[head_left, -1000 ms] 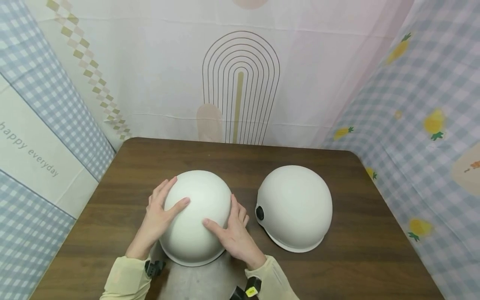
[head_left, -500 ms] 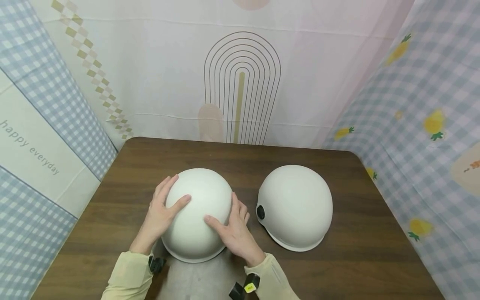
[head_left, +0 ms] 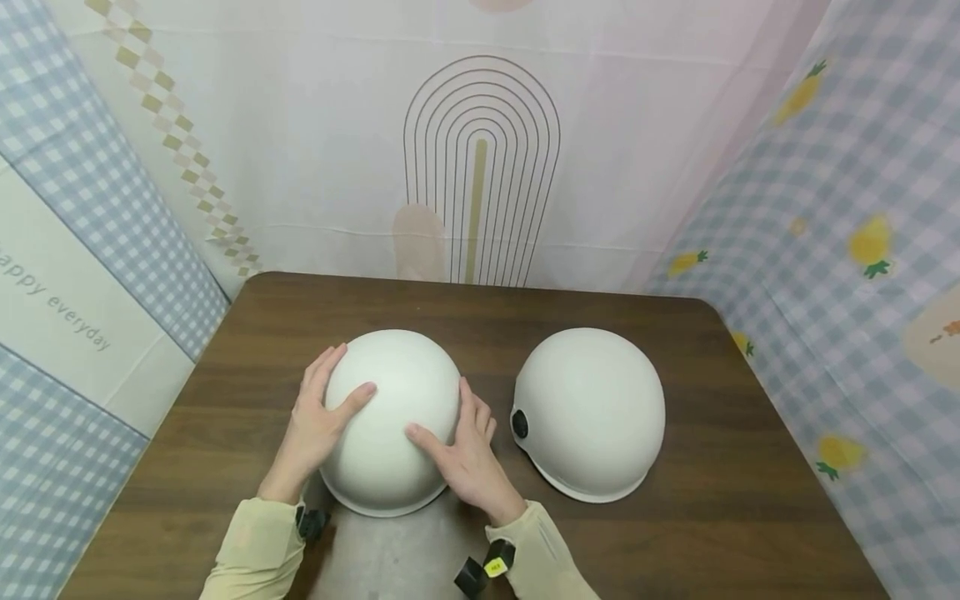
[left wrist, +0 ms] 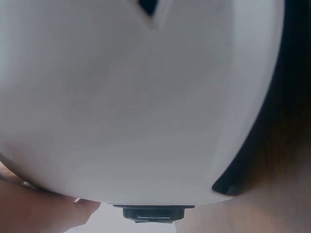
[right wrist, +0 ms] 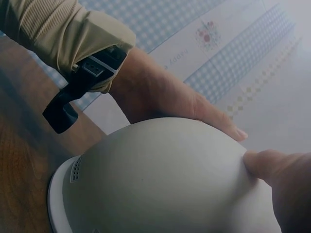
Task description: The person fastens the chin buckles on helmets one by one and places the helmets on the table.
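A smooth white helmet [head_left: 393,450] sits dome up on the table's near left, between both hands. On its left side the left hand [head_left: 313,425] holds the shell, fingers spread along the curve and thumb on top. The right hand [head_left: 471,458] grips the opposite side, its thumb also on the dome. In the left wrist view the white shell [left wrist: 126,111] fills most of the picture, with a black knob [left wrist: 153,212] at its lower edge. A small perforated vent [right wrist: 76,170] shows in the right wrist view, where the right thumb [right wrist: 272,167] touches the dome.
A second white helmet [head_left: 592,408] with a round black disc [head_left: 521,424] on its left side stands to the right. Both are on a dark wooden table [head_left: 720,467]. Patterned cloths [head_left: 315,125] hang behind and beside the table.
Both hands have shifted the left helmet slightly away from the body across the table, keeping the same hold. The right helmet has stayed in place; the head view has tilted a little.
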The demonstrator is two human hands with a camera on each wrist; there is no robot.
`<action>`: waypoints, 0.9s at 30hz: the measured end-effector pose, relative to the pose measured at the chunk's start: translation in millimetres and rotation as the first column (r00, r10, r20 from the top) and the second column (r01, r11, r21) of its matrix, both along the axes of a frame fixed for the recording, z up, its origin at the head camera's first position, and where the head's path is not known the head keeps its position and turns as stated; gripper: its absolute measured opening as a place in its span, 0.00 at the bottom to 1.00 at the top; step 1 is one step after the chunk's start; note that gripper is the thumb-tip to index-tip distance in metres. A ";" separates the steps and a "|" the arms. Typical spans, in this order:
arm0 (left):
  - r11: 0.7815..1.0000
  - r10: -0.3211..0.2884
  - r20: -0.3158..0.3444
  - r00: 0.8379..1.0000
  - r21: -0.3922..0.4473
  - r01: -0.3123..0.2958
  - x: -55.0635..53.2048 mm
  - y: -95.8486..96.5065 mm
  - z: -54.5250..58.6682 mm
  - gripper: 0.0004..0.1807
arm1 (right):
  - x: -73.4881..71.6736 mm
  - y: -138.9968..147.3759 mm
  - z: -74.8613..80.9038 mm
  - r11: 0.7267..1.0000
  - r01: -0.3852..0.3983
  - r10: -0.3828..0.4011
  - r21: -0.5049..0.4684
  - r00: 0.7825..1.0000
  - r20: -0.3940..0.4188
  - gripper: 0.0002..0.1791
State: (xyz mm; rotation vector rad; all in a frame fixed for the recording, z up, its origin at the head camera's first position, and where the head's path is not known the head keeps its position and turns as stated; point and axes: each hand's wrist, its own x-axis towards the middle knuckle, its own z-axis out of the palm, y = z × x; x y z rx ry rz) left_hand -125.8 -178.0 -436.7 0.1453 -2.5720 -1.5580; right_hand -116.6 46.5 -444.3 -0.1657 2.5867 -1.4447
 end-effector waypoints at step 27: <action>0.999 -0.046 0.056 0.997 0.006 0.045 -10.5 -8.6 6.0 0.44 | 4.0 55.2 48.7 0.956 0.040 -0.068 -0.291 0.994 -0.087 0.44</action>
